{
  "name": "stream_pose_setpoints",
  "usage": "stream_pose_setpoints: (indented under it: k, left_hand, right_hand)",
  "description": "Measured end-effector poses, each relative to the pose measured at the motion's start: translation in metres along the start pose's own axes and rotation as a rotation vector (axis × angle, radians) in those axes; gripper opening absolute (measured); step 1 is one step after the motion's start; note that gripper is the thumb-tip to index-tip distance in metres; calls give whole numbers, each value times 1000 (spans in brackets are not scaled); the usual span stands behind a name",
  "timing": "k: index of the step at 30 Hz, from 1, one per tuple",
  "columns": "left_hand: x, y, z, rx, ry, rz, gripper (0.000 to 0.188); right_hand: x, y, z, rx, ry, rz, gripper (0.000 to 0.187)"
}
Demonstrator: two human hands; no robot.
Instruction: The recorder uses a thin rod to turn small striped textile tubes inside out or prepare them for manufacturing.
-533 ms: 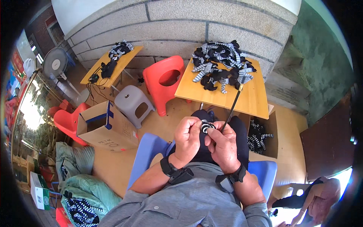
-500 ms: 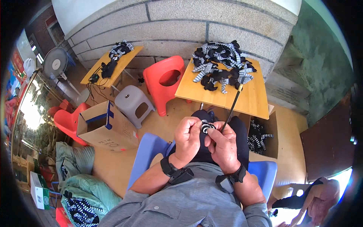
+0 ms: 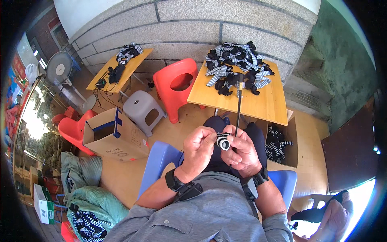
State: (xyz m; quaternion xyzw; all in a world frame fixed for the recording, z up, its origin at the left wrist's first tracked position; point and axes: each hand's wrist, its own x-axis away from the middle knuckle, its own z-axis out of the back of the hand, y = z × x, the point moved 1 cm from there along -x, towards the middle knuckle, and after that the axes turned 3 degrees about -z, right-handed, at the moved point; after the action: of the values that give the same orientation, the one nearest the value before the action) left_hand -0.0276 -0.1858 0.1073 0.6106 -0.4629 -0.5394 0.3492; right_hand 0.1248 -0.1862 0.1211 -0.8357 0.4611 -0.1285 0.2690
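Between my two hands, above my lap, is a small black-and-white striped knit piece [image 3: 223,141], bunched into a tube with its round opening toward me. My left hand [image 3: 197,151] pinches its left edge between thumb and fingers. With the thumb on its right side, my right hand [image 3: 245,152] grips the same piece. A thin black rod [image 3: 238,108] with a yellowish band near its far end rises from my right hand, nearly upright. Its far tip overlaps the pile of striped knit pieces [image 3: 234,56] on the wooden table [image 3: 258,107]. My fingers partly hide the knit piece.
Under the table's right side stands a carton [image 3: 291,149] of striped knits. To the left are a red chair [image 3: 171,97], a grey stool [image 3: 137,105], an open cardboard box [image 3: 117,141] and a green sack [image 3: 94,201]. A person [image 3: 334,218] is at the lower right.
The black rod has swung left to a more upright position. The striped piece has turned so its round opening shows more. Both hands stay on it.
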Motion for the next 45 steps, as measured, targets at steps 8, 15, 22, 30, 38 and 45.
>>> stream_pose_setpoints:
  k: [8,15,22,30,38,45]
  left_hand:
    - [-6,-1,2,-60,110,-145,10]
    - [-5,-2,2,-212,121,-246,6]
    - [-6,-6,0,-356,126,-415,6]
    - [-4,-5,-3,-326,117,-390,8]
    - [-8,2,-2,-306,60,-382,6]
    - [-9,9,7,-85,-26,-179,10]
  right_hand:
    - [-3,2,-13,448,359,100,13]
    - [-2,5,-16,324,300,52,18]
    - [-1,1,-14,404,308,-47,14]
    - [1,6,-24,778,444,337,6]
    - [6,4,-29,395,436,187,6]
    - [9,3,-26,219,261,92,6]
